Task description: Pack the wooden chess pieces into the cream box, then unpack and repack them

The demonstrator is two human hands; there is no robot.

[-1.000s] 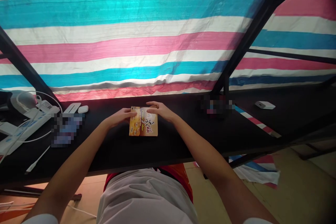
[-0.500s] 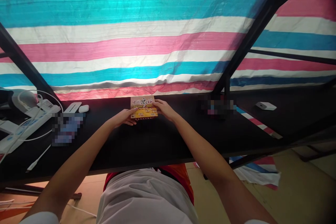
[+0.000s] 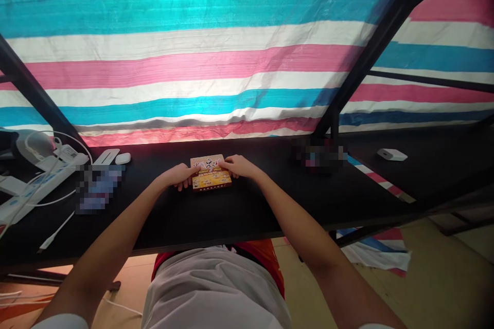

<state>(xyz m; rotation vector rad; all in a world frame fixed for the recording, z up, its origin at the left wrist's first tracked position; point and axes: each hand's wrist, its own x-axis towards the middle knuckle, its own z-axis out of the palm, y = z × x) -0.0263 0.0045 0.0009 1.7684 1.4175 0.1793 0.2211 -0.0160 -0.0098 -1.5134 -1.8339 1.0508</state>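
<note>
A small orange-yellow box (image 3: 210, 178) with dark printed characters lies flat on the black table (image 3: 239, 211), its long side running left to right. My left hand (image 3: 178, 175) grips the box's left end with fingers curled around it. My right hand (image 3: 236, 165) holds the upper right edge, fingers resting on the lid. Both forearms reach straight forward from my body.
A white power strip (image 3: 36, 187) with cables and a grey device (image 3: 33, 146) sit at the far left, with two small white items (image 3: 122, 158) nearby. A white adapter (image 3: 391, 154) lies at the right. A striped tarp (image 3: 216, 61) hangs behind the black frame posts.
The box was turned from lengthwise to crosswise, lifted toward the back of the table, then brought down flat a little closer to me, both hands staying on it.
</note>
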